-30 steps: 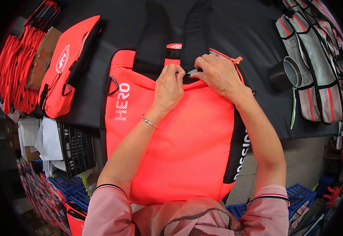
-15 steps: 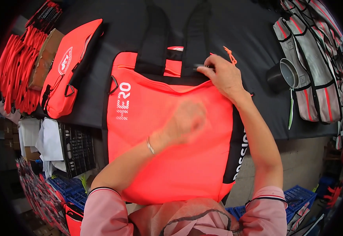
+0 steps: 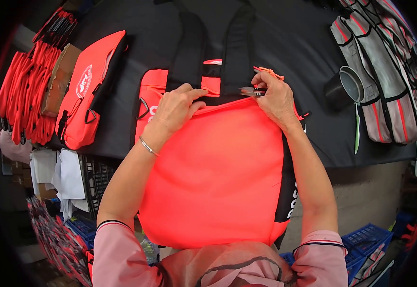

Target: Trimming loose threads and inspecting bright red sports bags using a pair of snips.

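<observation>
A bright orange-red backpack (image 3: 218, 177) with black sides lies in front of me, its black shoulder straps (image 3: 237, 52) stretched away over the table. My left hand (image 3: 177, 107) is at its upper edge, thumb and index finger closed on the fabric by the opening. My right hand (image 3: 276, 98) grips small thread snips (image 3: 251, 91) at the upper right corner. The blades point left along the top seam. An orange cord loop (image 3: 270, 72) lies just beyond my right fingers.
A second orange-red bag (image 3: 86, 91) lies at left beside a cardboard box (image 3: 61, 79) and stacked red pieces (image 3: 29, 91). On the right are a dark cup (image 3: 351, 85) and grey straps with red stripes (image 3: 385, 76). Blue crates (image 3: 366, 244) stand below the table.
My left hand has gone from over the bag's middle up to its top edge. The snips now show clearly in my right hand, and the backpack has shifted slightly.
</observation>
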`<action>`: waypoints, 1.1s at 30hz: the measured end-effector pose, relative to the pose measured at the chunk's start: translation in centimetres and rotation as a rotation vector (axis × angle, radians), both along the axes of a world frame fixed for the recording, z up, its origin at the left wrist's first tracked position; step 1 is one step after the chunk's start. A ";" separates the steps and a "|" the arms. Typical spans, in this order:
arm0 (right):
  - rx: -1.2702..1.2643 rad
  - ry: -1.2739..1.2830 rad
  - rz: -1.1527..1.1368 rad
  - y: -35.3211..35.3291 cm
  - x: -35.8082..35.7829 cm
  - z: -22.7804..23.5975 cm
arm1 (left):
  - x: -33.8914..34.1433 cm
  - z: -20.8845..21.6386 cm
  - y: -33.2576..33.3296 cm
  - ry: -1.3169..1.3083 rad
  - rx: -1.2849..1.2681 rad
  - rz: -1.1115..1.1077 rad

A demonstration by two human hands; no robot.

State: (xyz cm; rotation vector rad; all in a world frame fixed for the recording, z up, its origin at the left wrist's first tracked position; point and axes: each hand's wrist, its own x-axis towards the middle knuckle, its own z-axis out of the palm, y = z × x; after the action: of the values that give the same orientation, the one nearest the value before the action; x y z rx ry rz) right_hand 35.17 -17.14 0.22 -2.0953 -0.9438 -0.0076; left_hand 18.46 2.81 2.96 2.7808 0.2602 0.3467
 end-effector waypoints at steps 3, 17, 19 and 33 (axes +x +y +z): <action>0.015 -0.036 -0.010 -1.4 0.3 0.5 | 1.7 -0.7 -0.7 -0.024 -0.025 -0.051; 0.092 -0.120 0.019 0.5 0.7 -2.2 | 0.6 -4.2 1.7 -0.180 0.049 -0.095; 0.062 -0.115 0.026 0.4 0.8 -2.1 | -0.1 -4.2 2.1 -0.235 -0.057 -0.104; 0.039 0.331 0.197 1.5 0.3 3.0 | -0.1 -6.3 1.6 -0.387 -0.411 0.102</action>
State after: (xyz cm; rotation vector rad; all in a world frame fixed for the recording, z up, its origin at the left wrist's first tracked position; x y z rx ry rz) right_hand 35.45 -15.67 3.22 -1.8842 -0.9311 0.4067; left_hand 18.32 4.46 -3.31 2.2485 0.3343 0.7517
